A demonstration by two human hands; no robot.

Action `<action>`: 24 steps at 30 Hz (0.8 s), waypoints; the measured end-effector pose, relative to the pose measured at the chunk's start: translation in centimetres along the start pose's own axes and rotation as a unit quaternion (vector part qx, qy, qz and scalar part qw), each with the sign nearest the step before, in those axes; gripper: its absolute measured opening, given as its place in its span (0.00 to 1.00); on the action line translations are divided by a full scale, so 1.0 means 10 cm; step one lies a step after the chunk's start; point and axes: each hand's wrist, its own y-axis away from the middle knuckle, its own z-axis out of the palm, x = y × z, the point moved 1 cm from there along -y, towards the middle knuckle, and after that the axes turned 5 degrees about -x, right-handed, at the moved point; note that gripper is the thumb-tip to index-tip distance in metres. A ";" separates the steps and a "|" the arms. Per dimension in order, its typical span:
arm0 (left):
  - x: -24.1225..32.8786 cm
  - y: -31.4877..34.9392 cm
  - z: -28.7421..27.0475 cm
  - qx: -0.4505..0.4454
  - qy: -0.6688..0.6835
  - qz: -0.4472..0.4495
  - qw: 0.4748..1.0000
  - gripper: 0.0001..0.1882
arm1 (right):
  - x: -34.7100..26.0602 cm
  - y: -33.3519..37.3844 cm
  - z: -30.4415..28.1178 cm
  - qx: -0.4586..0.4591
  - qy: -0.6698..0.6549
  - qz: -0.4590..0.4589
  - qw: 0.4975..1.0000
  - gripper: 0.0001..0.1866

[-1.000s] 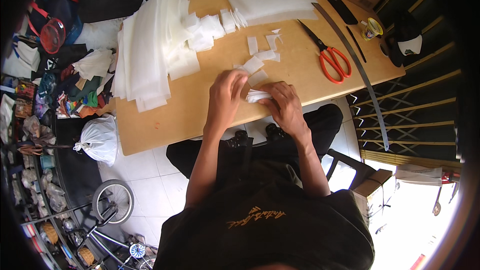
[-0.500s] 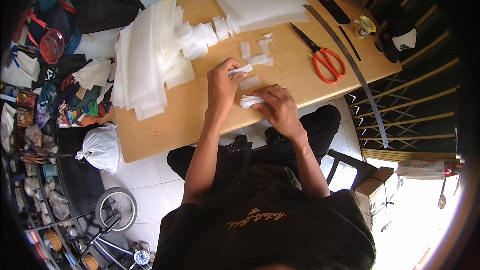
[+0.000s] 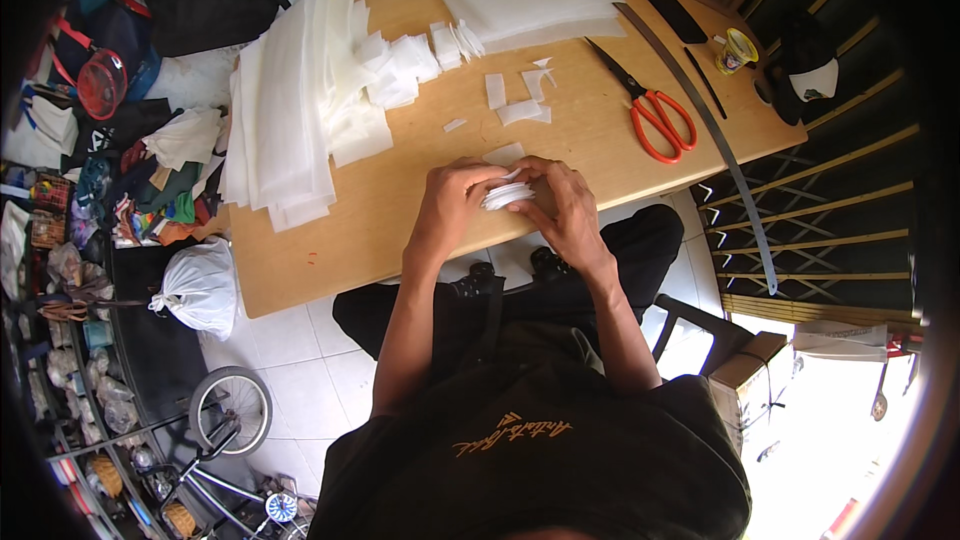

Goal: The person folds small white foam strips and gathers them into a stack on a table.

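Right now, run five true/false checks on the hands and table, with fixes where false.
1. The right hand holds a small stack of white pieces. True.
2. The scissors lie on the table, to the right of the right hand. True.
3. The left hand is on the scissors. False: it is at the stack's left side.
4. The scissors have blue handles. False: they are orange.
5. A long metal strip juts past the table's edge. True.
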 end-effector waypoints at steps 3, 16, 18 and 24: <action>0.03 0.02 -0.06 -0.029 -0.008 0.014 0.999 0.12 | -0.06 -0.02 -0.02 -0.016 0.037 -0.007 0.999 0.22; -0.09 0.11 -0.27 -0.011 0.097 -0.072 0.993 0.14 | 0.01 -0.02 -0.01 -0.001 0.054 -0.048 0.997 0.18; -0.06 0.09 -0.29 0.073 0.061 -0.110 0.989 0.13 | 0.00 0.00 -0.01 -0.017 0.062 -0.044 0.997 0.16; 0.06 0.04 0.03 0.075 0.029 0.009 0.997 0.12 | 0.05 0.00 0.00 -0.024 0.069 -0.038 0.997 0.16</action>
